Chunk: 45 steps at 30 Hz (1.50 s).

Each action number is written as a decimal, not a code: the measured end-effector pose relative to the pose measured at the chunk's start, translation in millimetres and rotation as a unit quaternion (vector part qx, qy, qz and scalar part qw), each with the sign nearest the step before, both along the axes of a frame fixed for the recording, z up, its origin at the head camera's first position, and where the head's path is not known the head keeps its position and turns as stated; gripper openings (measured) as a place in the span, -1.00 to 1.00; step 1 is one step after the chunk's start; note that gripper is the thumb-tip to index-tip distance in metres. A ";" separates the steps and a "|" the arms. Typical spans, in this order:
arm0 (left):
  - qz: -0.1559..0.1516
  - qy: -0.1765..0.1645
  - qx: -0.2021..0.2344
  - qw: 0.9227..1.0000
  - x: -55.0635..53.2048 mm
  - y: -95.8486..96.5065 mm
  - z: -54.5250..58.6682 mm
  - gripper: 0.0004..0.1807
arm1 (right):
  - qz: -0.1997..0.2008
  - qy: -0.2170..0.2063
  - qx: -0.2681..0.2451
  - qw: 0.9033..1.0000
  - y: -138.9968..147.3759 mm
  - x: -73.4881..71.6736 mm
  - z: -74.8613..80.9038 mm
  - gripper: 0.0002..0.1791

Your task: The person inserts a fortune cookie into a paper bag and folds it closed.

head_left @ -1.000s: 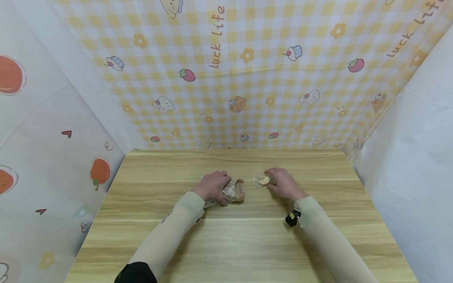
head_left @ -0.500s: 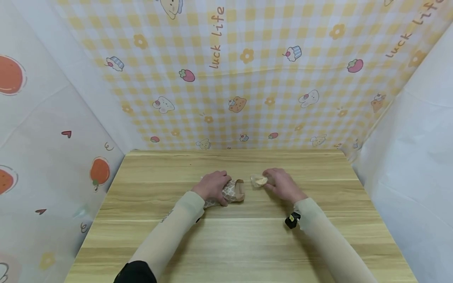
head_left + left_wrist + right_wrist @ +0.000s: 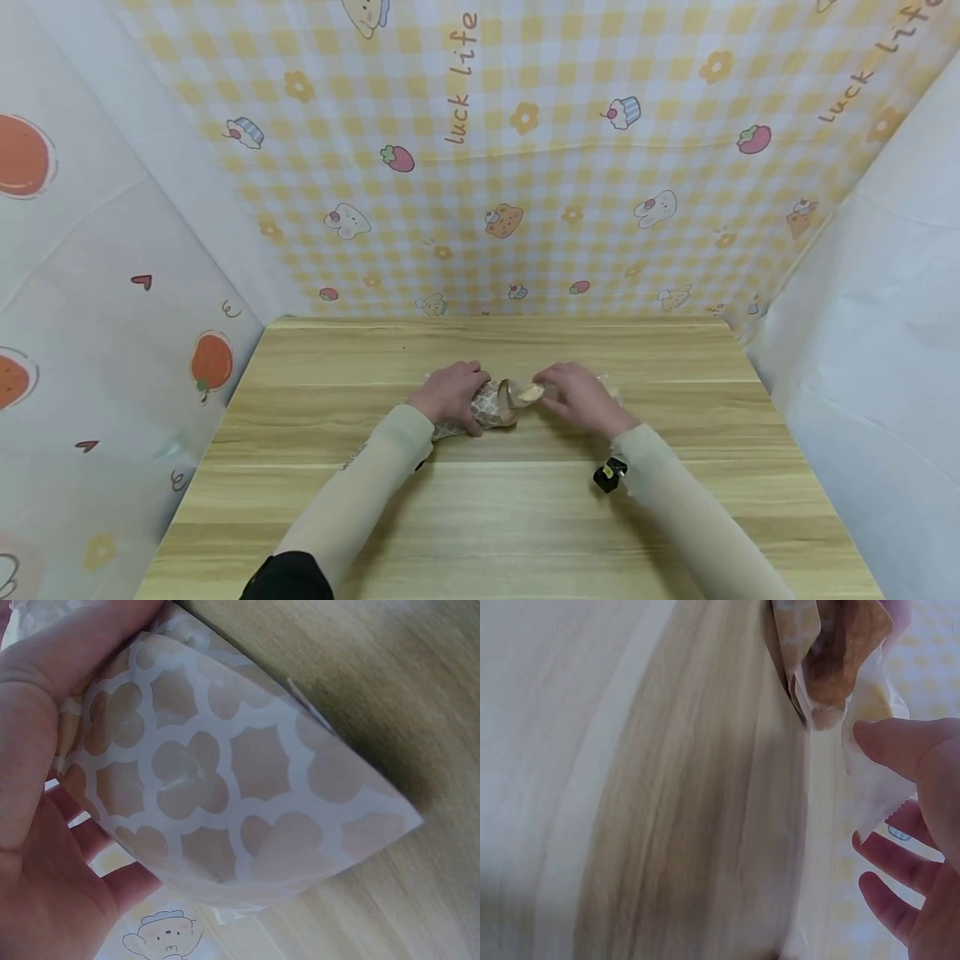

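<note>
Your left hand (image 3: pixel 453 396) is curled over a patterned paper bag (image 3: pixel 486 406), thumb on its near side and fingers round the far side. Your right hand (image 3: pixel 581 398) has its thumb pressed on a small clear packet (image 3: pixel 531 393), pinching it near the end; the lower fingers lie bent and spread, apart from it.

Taking twelve o'clock as straight ahead of you, a yellow-and-white checked cloth (image 3: pixel 525 183) rises at twelve. A white sheet with fruit prints (image 3: pixel 97 375) stands at nine to ten, a white sheet without prints (image 3: pixel 862 350) at two to three. Below your arms spreads the wood-grain table (image 3: pixel 495 525).

The bag lies on its side slightly beyond the table's middle, toward twelve, its mouth facing three o'clock. The packet is at three from that mouth, tilted, its leading end overlapping the rim; you cannot tell whether that end is inside. A black wrist block (image 3: pixel 610 475) sits at five from your right hand, and a clear scrap (image 3: pixel 611 387) shows at two. Smallest is the pale piece inside the packet.
</note>
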<state>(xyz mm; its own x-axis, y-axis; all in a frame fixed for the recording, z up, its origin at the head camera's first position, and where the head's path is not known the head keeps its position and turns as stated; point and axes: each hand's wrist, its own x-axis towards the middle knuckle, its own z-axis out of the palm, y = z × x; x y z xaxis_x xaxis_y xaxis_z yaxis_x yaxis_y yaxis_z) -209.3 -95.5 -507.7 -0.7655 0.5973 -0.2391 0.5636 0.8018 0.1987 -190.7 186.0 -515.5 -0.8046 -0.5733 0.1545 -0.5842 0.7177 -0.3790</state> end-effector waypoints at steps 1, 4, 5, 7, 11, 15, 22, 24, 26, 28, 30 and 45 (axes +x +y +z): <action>0.000 0.000 -0.001 1.000 -0.1 0.1 0.3 -0.05 | 0.003 0.003 0.002 1.000 -0.9 0.3 -0.8 -0.58; 0.002 0.000 0.000 1.000 0.0 -0.1 1.0 -0.05 | 0.012 0.013 0.008 1.000 -4.4 0.8 -3.9 -0.58; 0.002 0.000 0.001 1.000 0.2 -0.3 1.3 -0.05 | 0.015 0.014 0.007 1.000 -6.1 0.9 -4.8 -0.58; 0.002 -0.001 0.002 1.000 0.1 -0.4 0.9 -0.05 | 0.019 0.021 0.010 1.000 -9.4 1.2 -6.7 -0.59; 0.005 -0.007 0.005 1.000 -0.3 -0.1 -0.1 -0.05 | 0.023 0.024 0.012 0.999 -18.3 1.7 -6.8 -0.60; 0.007 -0.010 0.008 1.000 -1.2 0.9 -1.1 -0.04 | 0.016 0.019 0.020 0.999 -27.1 1.7 -5.1 -0.59; 0.004 -0.001 0.005 1.000 -1.6 1.3 -1.9 -0.04 | -0.015 -0.016 0.004 1.000 -37.1 -0.1 -10.4 -0.54; 0.004 -0.001 0.007 1.000 -1.3 1.5 -1.6 -0.05 | -0.038 -0.028 -0.001 0.999 -39.6 1.3 -10.8 -0.54; 0.006 -0.004 0.009 1.000 -0.9 1.9 -0.8 -0.04 | -0.061 -0.033 -0.001 0.998 -42.8 2.8 -10.6 -0.56; 0.009 -0.008 0.011 1.000 -0.6 2.5 0.0 -0.03 | -0.081 -0.037 0.000 0.996 -45.9 3.8 -10.1 -0.58; 0.011 -0.010 0.012 1.000 -0.4 3.0 0.5 -0.02 | -0.089 -0.042 -0.005 0.995 -48.8 3.8 -10.6 -0.60; 0.008 -0.007 0.018 1.000 -0.7 4.8 0.2 -0.05 | -0.059 -0.054 -0.123 0.989 -60.1 2.3 -22.9 -0.63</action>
